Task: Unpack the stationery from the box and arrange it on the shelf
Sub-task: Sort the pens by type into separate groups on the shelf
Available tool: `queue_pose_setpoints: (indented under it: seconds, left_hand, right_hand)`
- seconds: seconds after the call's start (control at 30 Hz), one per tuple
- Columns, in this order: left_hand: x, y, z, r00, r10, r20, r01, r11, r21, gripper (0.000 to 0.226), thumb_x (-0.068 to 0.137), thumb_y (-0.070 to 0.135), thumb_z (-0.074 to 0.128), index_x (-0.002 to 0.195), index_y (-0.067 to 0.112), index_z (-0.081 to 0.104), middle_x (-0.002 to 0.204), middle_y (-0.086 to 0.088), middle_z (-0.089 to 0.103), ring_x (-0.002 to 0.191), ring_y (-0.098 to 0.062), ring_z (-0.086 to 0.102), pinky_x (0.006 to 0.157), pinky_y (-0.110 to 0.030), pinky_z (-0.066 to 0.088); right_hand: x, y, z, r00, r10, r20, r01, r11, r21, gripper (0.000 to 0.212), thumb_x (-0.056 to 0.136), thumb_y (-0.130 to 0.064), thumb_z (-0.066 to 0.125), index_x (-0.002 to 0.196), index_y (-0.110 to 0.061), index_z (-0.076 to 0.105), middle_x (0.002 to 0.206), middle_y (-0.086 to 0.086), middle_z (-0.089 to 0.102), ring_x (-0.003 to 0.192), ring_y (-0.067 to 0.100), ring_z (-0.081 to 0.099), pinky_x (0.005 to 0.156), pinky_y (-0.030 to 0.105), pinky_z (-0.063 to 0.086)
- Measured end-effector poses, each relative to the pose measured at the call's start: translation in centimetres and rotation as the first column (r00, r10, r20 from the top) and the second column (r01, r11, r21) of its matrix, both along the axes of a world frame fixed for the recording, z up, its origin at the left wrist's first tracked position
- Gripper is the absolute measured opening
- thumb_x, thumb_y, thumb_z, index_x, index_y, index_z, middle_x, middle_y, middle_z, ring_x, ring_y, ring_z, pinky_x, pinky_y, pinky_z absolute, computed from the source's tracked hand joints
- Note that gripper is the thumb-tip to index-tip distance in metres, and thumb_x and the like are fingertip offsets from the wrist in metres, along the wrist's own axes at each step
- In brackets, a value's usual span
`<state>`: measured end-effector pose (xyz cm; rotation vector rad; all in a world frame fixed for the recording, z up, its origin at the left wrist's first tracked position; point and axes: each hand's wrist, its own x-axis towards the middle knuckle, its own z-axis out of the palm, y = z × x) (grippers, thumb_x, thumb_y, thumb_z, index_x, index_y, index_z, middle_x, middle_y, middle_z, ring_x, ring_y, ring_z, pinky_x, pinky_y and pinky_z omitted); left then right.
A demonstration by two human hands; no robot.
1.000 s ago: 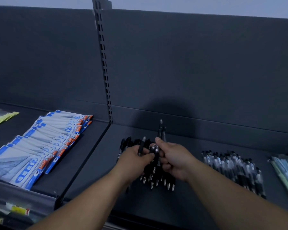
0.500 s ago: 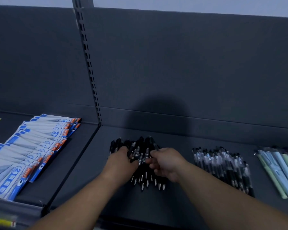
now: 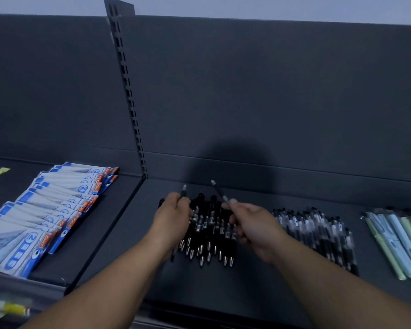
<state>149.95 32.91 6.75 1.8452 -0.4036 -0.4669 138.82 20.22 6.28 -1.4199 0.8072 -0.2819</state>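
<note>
black pens (image 3: 208, 230) heaped on shelf (image 3: 259, 286)

Bare forearms end in a bare left hand (image 3: 173, 217) and right hand (image 3: 254, 224).

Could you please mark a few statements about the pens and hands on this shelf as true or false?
1. The right hand pinches a pen. True.
2. The left hand is empty. False: it holds a second pen.
3. The blue packets lie left of the slotted upright. True.
4. The pastel pens lie between the hands. False: the black pens lie there; the pastel pens are at the far right.
</note>
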Motion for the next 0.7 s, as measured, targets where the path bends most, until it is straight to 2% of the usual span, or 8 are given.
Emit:
queue_pose_setpoints:
  seconds: [0.07,0.2,0.37,0.43,0.53,0.6,0.67,0.7]
  left_hand:
    - [-0.7,-0.2,0.6,1.0,-0.017,-0.024,0.014,0.992,-0.122,0.018,0.099,0.019,0.043,0.091,0.019,0.06,0.077,0.002,0.059,0.064,-0.01,0.051,0.064,-0.028,0.044]
    - [-1.7,-0.7,1.9,0.999,-0.023,0.023,0.028,0.967,-0.253,0.018,0.096,0.018,0.053,0.106,0.02,0.068,0.078,0.006,0.064,0.073,-0.007,0.059,0.073,-0.024,0.052]
    - [-3.9,-1.6,3.7,0.978,-0.018,0.205,0.056,0.982,-0.18,0.017,0.092,0.024,0.061,0.107,0.027,0.07,0.081,0.015,0.068,0.069,0.008,0.06,0.075,-0.016,0.049]
    - [-5.0,-2.4,4.0,0.967,-0.016,0.256,0.052,0.99,-0.135,0.019,0.092,0.024,0.062,0.108,0.023,0.07,0.091,0.012,0.07,0.08,0.004,0.062,0.079,-0.015,0.05]
    - [-7.1,-3.9,4.2,0.946,-0.03,0.324,0.046,0.998,-0.043,0.018,0.091,0.027,0.062,0.106,0.023,0.071,0.096,0.005,0.07,0.089,-0.006,0.064,0.084,-0.022,0.051]
    - [-8.6,-5.2,4.4,0.946,-0.058,0.318,0.071,0.997,-0.029,0.016,0.091,0.027,0.062,0.103,0.024,0.072,0.093,0.005,0.069,0.081,-0.002,0.063,0.076,-0.019,0.05]
    - [-10.3,-6.6,4.5,0.974,-0.1,0.204,0.118,0.99,-0.08,0.013,0.091,0.025,0.062,0.1,0.024,0.072,0.086,0.008,0.071,0.067,0.005,0.062,0.064,-0.012,0.048]
    - [-11.2,-7.3,4.6,0.985,-0.121,0.123,0.136,0.983,-0.121,0.013,0.091,0.024,0.063,0.101,0.022,0.072,0.088,0.008,0.072,0.071,0.005,0.064,0.067,-0.012,0.05]
  right_hand:
    - [-0.7,-0.3,0.7,0.999,0.036,-0.013,-0.037,0.995,-0.093,0.02,0.096,-0.033,0.056,0.098,-0.018,0.069,0.069,-0.005,0.055,0.046,0.006,0.04,0.042,0.02,0.032]
    - [-2.2,-1.3,2.3,0.996,0.082,0.037,-0.074,0.98,-0.184,0.005,0.087,-0.015,0.069,0.091,-0.017,0.072,0.07,-0.005,0.066,0.044,0.0,0.045,0.045,0.016,0.039]
    - [-4.4,-3.9,4.3,0.996,0.045,0.079,-0.023,0.967,-0.253,0.012,0.08,-0.008,0.075,0.09,-0.01,0.068,0.074,0.003,0.068,0.055,0.005,0.056,0.054,0.017,0.048]
    - [-5.6,-5.3,5.1,0.992,0.011,0.127,0.023,0.963,-0.268,0.015,0.078,-0.009,0.077,0.09,-0.009,0.067,0.073,0.004,0.066,0.054,0.007,0.056,0.053,0.018,0.049]
    - [-7.6,-7.2,6.7,0.985,0.006,0.17,0.047,0.952,-0.304,0.023,0.076,-0.012,0.08,0.093,-0.012,0.065,0.07,0.003,0.063,0.051,0.006,0.056,0.05,0.019,0.048]
    - [-9.0,-8.6,7.7,0.987,0.049,0.153,0.007,0.938,-0.346,0.025,0.077,-0.017,0.08,0.096,-0.015,0.064,0.071,0.002,0.066,0.054,0.006,0.059,0.051,0.02,0.049]
    - [-10.2,-9.8,8.3,0.988,0.105,0.111,-0.056,0.924,-0.379,0.024,0.079,-0.021,0.078,0.098,-0.017,0.064,0.073,0.001,0.069,0.055,0.005,0.06,0.052,0.02,0.049]
    - [-10.8,-10.4,8.4,0.987,0.128,0.098,-0.081,0.919,-0.386,0.023,0.08,-0.021,0.077,0.098,-0.017,0.064,0.073,0.001,0.069,0.055,0.005,0.06,0.052,0.02,0.049]
